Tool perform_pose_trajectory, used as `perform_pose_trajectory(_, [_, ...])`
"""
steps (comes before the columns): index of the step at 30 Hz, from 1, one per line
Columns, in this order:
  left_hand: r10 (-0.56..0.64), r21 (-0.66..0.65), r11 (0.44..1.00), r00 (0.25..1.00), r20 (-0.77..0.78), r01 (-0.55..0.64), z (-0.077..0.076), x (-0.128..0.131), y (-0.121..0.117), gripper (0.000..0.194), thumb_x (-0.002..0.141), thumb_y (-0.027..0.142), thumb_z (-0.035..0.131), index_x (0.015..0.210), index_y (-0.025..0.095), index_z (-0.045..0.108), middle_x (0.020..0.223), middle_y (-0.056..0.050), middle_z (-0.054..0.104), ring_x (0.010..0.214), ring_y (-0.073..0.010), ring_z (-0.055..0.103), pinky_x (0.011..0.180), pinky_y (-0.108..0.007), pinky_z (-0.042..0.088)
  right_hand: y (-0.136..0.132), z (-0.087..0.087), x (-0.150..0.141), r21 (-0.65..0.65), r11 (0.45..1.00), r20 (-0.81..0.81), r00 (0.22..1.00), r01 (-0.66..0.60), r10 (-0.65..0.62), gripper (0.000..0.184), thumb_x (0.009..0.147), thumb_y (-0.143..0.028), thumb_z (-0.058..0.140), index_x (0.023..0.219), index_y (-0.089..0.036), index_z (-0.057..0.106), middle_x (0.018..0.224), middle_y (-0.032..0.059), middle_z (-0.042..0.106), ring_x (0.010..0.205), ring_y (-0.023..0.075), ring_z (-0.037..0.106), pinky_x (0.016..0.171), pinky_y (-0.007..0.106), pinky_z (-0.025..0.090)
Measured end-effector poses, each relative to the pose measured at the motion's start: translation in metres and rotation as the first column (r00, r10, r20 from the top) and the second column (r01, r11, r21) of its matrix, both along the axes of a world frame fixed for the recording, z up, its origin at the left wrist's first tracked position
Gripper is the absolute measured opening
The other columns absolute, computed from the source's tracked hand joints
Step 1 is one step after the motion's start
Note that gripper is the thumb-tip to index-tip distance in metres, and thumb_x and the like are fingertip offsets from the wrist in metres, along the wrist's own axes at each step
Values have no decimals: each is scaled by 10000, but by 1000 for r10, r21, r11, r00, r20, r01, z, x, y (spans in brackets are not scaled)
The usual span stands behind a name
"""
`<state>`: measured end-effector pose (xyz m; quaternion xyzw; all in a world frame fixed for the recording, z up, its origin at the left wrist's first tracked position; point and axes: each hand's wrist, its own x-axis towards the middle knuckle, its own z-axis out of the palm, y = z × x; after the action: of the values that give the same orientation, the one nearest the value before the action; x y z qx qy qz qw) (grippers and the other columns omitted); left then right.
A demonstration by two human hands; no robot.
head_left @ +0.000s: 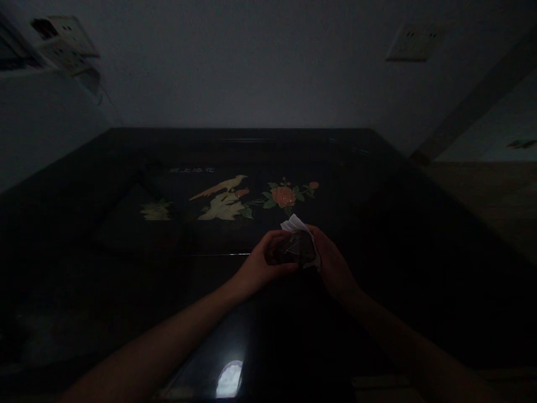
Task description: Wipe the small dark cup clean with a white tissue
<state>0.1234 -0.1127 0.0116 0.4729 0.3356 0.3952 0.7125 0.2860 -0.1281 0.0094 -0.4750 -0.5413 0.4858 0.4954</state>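
Note:
Above a dark glossy table (235, 235), my two hands meet around a small dark object (296, 249) with a faint light line on its face. The scene is too dim to tell what kind of thing it is. My left hand (268, 257) curls round its left side, fingers at the top and thumb along the bottom. On the right, my right hand (331, 260) presses a crumpled white tissue (296, 224) against the object's right side. The tissue sticks up at the top and shows again at the lower right edge.
The tabletop carries a picture of a bird (222, 187) and a red flower (283, 196). A pale wall (239, 67) rises behind it, with sockets at left (71, 45) and right (413, 42). Wooden floor (495, 190) shows at right. Light reflects near the front.

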Motion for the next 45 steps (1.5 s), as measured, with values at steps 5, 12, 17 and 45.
perform_pose_trajectory(5, [28, 40, 999, 999, -26, -27, -6, -1, 0, 572, 577, 163, 797, 1083, 199, 534, 1116, -68, 644, 1087, -239, 579, 950, -370, 430, -12, 12, -1, 337, 936, 331, 944, -107, -12, 351, 958, -381, 376, 1249, -283, 545, 1396, 49, 482, 1289, 212, 433, 1092, 425, 330])
perform_pose_trajectory(12, [42, 26, 999, 990, -135, -39, -3, -2, -1, 604, 572, 215, 799, 1105, 186, 518, 995, -42, 645, 946, -220, 604, 836, -341, 467, -14, 12, 1, 446, 859, 559, 828, -253, -46, 370, 946, -300, 412, 1304, -298, 507, 1461, 50, 396, 1342, 235, 361, 1130, 486, 256])
perform_pose_trajectory(17, [31, 25, 999, 999, -22, -31, -2, 1, -1, 572, 583, 163, 789, 1084, 198, 516, 1123, -71, 634, 1107, -247, 566, 944, -370, 435, -10, 14, 0, 321, 941, 348, 937, -107, -13, 333, 951, -376, 407, 1230, -300, 572, 1377, 38, 501, 1291, 209, 433, 1096, 417, 324])
perform_pose_trajectory(45, [53, 15, 999, 996, -73, -52, -6, 0, 0, 608, 552, 180, 803, 1092, 185, 524, 1053, -63, 650, 1029, -244, 598, 901, -381, 462, -11, 13, 0, 389, 904, 433, 901, -175, -11, 357, 954, -283, 394, 1283, -300, 531, 1429, 44, 444, 1314, 212, 400, 1093, 433, 318])
